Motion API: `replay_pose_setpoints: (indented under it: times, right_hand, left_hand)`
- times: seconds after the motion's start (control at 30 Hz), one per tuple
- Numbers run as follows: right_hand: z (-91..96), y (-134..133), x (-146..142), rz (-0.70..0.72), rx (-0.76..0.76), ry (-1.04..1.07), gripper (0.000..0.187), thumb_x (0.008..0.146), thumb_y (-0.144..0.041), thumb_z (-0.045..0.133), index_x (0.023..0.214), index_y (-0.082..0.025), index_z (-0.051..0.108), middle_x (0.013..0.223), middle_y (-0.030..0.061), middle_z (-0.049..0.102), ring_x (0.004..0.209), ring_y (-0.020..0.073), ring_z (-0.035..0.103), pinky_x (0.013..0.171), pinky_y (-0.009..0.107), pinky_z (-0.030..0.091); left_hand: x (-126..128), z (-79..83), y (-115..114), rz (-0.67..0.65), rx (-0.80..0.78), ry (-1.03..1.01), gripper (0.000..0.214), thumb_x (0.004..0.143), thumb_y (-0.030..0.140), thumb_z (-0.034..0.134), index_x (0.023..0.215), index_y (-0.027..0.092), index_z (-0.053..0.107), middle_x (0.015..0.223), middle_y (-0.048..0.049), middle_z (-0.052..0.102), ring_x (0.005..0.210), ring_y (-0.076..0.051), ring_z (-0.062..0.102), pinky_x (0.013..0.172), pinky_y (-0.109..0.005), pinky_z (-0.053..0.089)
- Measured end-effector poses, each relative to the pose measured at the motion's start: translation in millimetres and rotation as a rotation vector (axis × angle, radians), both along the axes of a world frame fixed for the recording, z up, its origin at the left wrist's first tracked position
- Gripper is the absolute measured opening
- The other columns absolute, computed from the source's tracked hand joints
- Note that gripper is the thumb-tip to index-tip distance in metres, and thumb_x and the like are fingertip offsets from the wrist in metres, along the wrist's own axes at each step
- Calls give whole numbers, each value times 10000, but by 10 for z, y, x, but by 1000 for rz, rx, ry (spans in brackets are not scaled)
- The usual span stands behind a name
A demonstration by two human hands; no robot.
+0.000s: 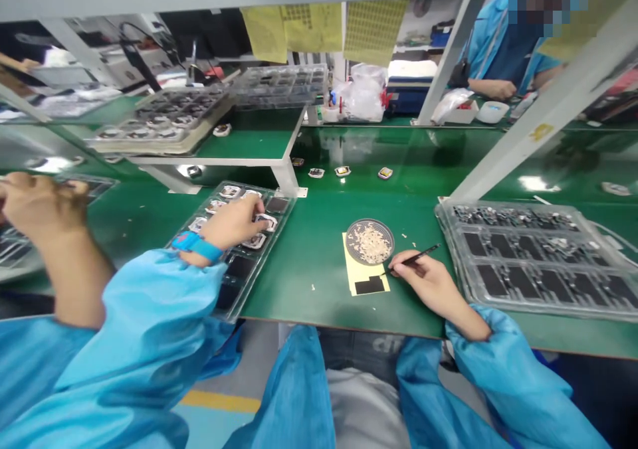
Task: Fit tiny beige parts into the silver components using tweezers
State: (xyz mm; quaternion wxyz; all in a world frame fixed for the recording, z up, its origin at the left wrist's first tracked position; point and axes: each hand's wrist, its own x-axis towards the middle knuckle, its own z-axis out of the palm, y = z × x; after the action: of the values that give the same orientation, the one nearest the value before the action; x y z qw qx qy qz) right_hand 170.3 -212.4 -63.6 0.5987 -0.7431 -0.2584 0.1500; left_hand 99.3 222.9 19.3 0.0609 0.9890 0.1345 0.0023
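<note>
My left hand (238, 223), with a blue band at the wrist, reaches into a clear plastic tray (249, 273) of small white-framed parts, and its fingertips close on one part (266, 221) near the tray's far end. My right hand (423, 281) rests on the green bench and pinches a thin black pair of tweezers (416, 257). The tweezers lie next to a round dish (369, 242) of tiny pale pieces. Under the dish lies a yellow sheet (359, 277) with black patches stuck on it.
A second clear tray (541, 266) of black pads sits at the right. A raised white shelf (249, 147) carries more trays (164, 120). Loose parts (343, 171) lie further back. A co-worker's hand (34, 203) is at the far left, and another person (498, 57) stands behind the bench.
</note>
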Motion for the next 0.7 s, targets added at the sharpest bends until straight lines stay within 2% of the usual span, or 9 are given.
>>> replay_pose_setpoints:
  times: [0.07,0.17,0.2,0.27,0.37,0.43,0.53,0.63,0.7]
  right_hand:
    - [-24,30,31,-27,-3,43,290,909,-450,689,1002,-176,671,953,76,707,851,189,678,806,339,564]
    - [-67,31,64,-37,-8,62,296,898,-445,706,1024,-184,651,962,77,707,871,197,680,817,349,564]
    - [-76,25,67,-35,-16,60,290,900,-442,705,1023,-185,650,968,78,706,873,197,679,816,349,563]
    - [-79,11,63,-27,-34,46,273,908,-433,698,1016,-187,655,977,79,704,872,196,676,812,348,559]
    - [-62,4,54,-15,-46,23,256,914,-422,691,1014,-188,659,993,78,703,882,195,676,810,345,557]
    - [-50,9,59,-5,-55,19,249,917,-420,688,1005,-188,657,995,76,702,884,196,677,814,347,559]
    - [-41,18,76,-2,-71,28,244,920,-421,683,984,-188,652,962,71,699,862,193,676,812,352,564]
    - [-12,21,70,1,-53,57,228,920,-401,688,970,-182,647,931,69,697,837,186,680,800,346,570]
    - [37,27,44,13,21,90,194,926,-363,688,963,-181,635,912,63,697,804,171,687,774,328,578]
  left_hand:
    - [-125,84,-108,-42,-25,-101,347,858,360,540,1167,212,594,976,-66,678,856,-257,647,827,-365,487]
    - [-437,211,-473,-83,-138,-303,361,943,343,448,1252,255,613,1182,-79,650,1102,-282,618,1005,-420,446]
    - [-547,223,-650,-75,-274,-333,323,945,346,479,1226,272,621,1192,-62,652,1128,-266,614,1019,-407,446]
    - [-714,163,-1055,6,-717,-341,233,944,343,525,1155,265,583,1049,-45,677,951,-208,662,850,-335,526]
    - [-721,-127,-1660,97,-1259,-202,220,875,334,600,1058,226,543,786,-19,642,634,-152,606,544,-252,480]
    - [-575,-366,-1970,111,-1456,-98,295,831,304,626,1098,203,554,799,-27,654,624,-146,619,513,-238,472]
    - [-309,-627,-2236,108,-1538,-49,375,807,261,633,1168,165,605,771,-21,658,601,-125,609,556,-238,507]
    - [-184,-741,-2314,114,-1505,-39,288,833,269,631,1097,153,630,698,-3,632,549,-111,573,522,-226,507]
    - [-186,-773,-2320,104,-1480,-62,249,855,291,634,1070,165,619,733,-6,637,556,-113,569,485,-219,499]
